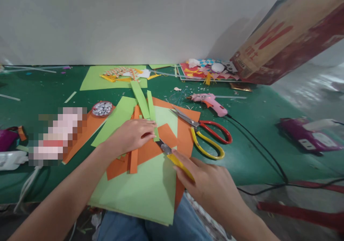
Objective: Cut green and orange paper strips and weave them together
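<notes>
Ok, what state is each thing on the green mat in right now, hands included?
Left hand: flat, pressing the narrow green paper strip onto the orange paper sheet.
Right hand: closed round the yellow-handled utility knife, blade out, at the strip's end.
Red-and-yellow-handled scissors: lying flat, untouched.
Pink glue gun: on its side, corded.

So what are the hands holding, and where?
The right hand grips a yellow cutter by its handle. The left hand only presses down on paper strips.
</notes>
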`<state>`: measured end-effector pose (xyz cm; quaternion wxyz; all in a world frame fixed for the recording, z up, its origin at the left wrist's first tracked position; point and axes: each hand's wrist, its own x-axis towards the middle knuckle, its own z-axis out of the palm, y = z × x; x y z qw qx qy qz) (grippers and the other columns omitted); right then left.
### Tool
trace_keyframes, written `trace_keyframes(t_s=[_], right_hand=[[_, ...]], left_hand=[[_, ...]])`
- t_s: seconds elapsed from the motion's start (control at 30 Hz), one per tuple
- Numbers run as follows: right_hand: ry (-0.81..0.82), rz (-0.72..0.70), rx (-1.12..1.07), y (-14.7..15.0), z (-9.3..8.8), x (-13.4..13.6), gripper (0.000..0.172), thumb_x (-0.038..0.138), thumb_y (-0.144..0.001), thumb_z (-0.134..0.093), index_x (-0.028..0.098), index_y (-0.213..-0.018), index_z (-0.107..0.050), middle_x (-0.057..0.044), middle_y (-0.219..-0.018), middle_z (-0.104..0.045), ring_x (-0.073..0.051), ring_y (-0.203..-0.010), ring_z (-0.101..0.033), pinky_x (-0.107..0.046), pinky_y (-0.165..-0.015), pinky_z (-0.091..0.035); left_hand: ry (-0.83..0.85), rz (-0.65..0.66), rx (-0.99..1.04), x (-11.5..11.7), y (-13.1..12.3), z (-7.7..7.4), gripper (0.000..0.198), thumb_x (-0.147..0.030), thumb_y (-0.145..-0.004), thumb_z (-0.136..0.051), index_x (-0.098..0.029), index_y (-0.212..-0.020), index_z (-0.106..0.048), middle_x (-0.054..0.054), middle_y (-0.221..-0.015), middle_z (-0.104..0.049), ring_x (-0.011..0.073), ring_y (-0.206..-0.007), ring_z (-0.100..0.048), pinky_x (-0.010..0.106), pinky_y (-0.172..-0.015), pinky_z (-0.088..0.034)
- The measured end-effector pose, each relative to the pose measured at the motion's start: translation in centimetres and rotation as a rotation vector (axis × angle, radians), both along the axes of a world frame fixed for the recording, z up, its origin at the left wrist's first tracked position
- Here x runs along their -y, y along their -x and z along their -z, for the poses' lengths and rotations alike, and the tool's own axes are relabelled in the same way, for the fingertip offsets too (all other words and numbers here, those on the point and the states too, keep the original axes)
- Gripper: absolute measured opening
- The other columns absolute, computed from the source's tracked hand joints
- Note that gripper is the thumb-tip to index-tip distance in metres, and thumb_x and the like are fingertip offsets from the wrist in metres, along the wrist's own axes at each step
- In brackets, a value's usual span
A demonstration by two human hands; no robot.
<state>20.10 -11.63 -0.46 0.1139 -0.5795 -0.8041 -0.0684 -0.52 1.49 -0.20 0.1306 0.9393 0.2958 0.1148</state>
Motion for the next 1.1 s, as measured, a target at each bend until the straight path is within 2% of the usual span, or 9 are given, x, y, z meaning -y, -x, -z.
trace_keyframes(t_s=[0.23, 0.53, 0.9, 1.1], right_hand=[[0.022, 0.005, -0.008, 0.1, 0.0, -0.2, 0.033, 0.027, -0.087, -0.051, 0.021, -0.116, -0.066, 0.002, -0.065, -0.071, -0.012, -0.042, -0.059, -0.026, -0.038, -0.028], [-0.008, 0.016, -0.028, 0.1, 0.3, -1.0, 0.033, 0.027, -0.087, -0.049, 0.022, -0.114, -0.068, -0.001, -0.069, -0.073, -0.012, -0.043, -0.057, -0.024, -0.04, -0.027], [0.012, 0.054, -0.005, 0.4, 0.1, -1.9, 0.032, 0.028, -0.085, -0.056, 0.024, -0.115, -0.067, 0.003, -0.064, -0.071, -0.012, -0.043, -0.059, -0.024, -0.04, -0.029], [-0.074, 0.011, -0.018, 0.2, 0.3, -1.5, 0.031, 0.027, -0.086, -0.052, 0.02, -0.112, -0.069, 0.003, -0.058, -0.067, -0.012, -0.041, -0.057, -0.027, -0.04, -0.028]], left_hand=[[-0.027, 0.009, -0.024, -0.2, 0.1, 0.3, 0.02, -0.025, -0.092, -0.048, -0.019, -0.091, -0.068, 0.007, -0.123, -0.065, 0.0204, -0.119, -0.057, 0.037, -0.102, -0.044], [-0.016, 0.008, -0.019, -0.1, 0.1, 0.3, 0.022, -0.026, -0.093, -0.048, -0.017, -0.091, -0.068, 0.009, -0.123, -0.064, 0.0226, -0.117, -0.058, 0.04, -0.102, -0.044], [-0.031, 0.003, -0.024, -0.1, 0.1, 0.3, 0.023, -0.027, -0.093, -0.048, -0.017, -0.092, -0.068, 0.008, -0.124, -0.063, 0.0226, -0.117, -0.058, 0.039, -0.101, -0.045], [-0.122, 0.011, -0.018, 0.3, -0.1, 0.1, 0.02, -0.029, -0.092, -0.051, -0.019, -0.097, -0.067, 0.004, -0.121, -0.066, 0.0207, -0.109, -0.063, 0.039, -0.105, -0.043]])
